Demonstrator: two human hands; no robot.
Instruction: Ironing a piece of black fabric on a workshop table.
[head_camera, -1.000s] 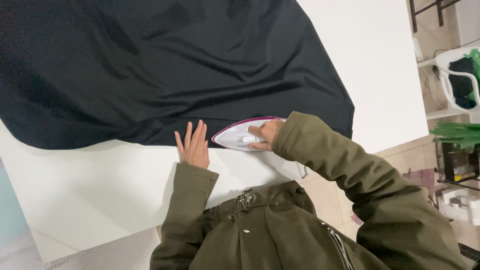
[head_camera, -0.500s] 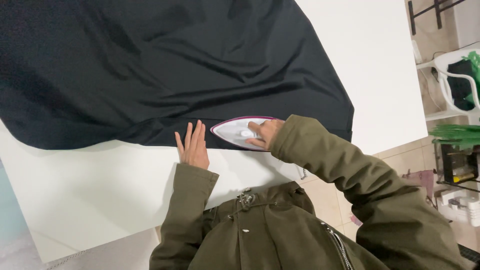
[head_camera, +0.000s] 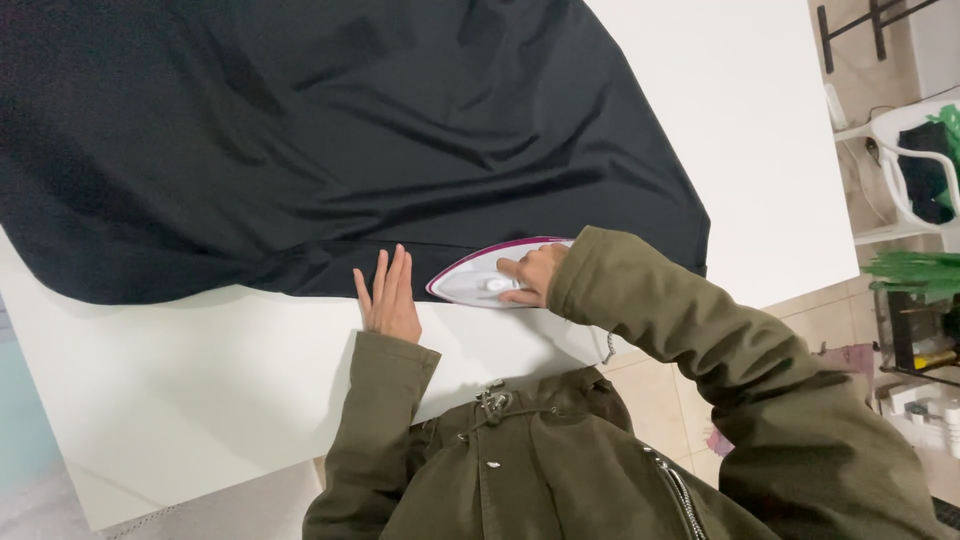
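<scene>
A large black cloth (head_camera: 330, 140) lies spread over a white table (head_camera: 200, 380). My right hand (head_camera: 530, 275) grips the handle of a white iron with a magenta rim (head_camera: 475, 280), which rests on the cloth's near hem with its tip pointing left. My left hand (head_camera: 388, 298) lies flat beside the iron's tip, fingers together and stretched out, pressing the hem at the edge of the cloth. Both arms wear olive green jacket sleeves.
The table's right edge runs past the cloth, with tiled floor beyond it. A white plastic chair (head_camera: 905, 170) holding dark and green items stands at the far right. Below it sits a green object on a low rack (head_camera: 915, 290).
The iron has slid a little leftward along the hem toward my left hand. My left hand has stayed flat in the same place.
</scene>
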